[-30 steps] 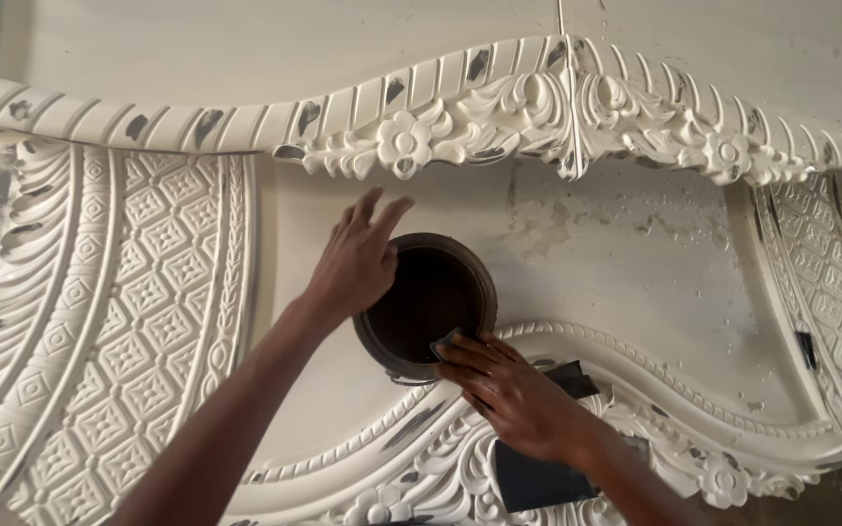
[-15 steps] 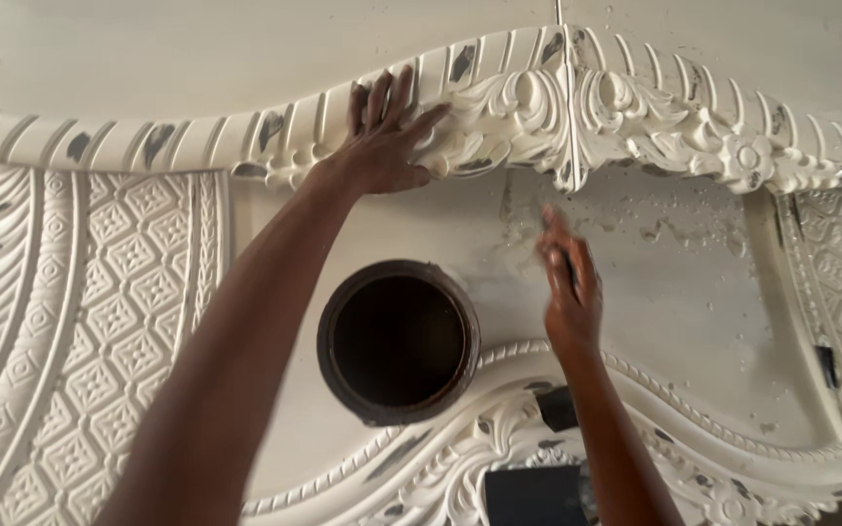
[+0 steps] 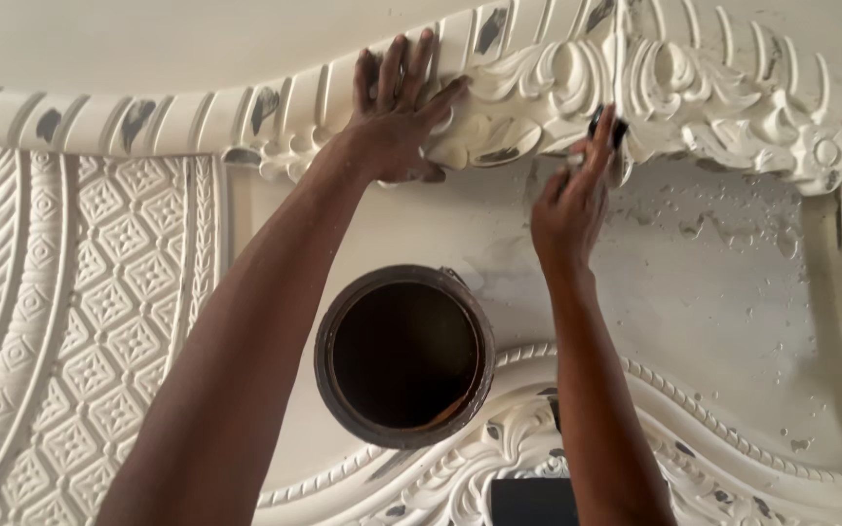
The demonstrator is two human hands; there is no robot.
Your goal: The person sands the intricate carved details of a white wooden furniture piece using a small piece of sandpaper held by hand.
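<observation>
Left hand [image 3: 397, 112] spread flat on carved moulding [image 3: 538, 88], right hand [image 3: 572, 200] pinching small dark piece [image 3: 608, 127] against it

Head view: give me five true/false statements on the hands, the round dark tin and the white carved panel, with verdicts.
1. The left hand lies flat with spread fingers on the white carved moulding along the top. True.
2. The right hand is inside the round dark tin. False: it is raised to the carving above, well clear of the tin.
3. The tin stands open, its inside dark. True.
4. The right hand pinches a small dark thing against the carving. True; what it is cannot be told.
5. The lattice-patterned white relief panel lies right of the tin. False: it lies to the left.
</observation>
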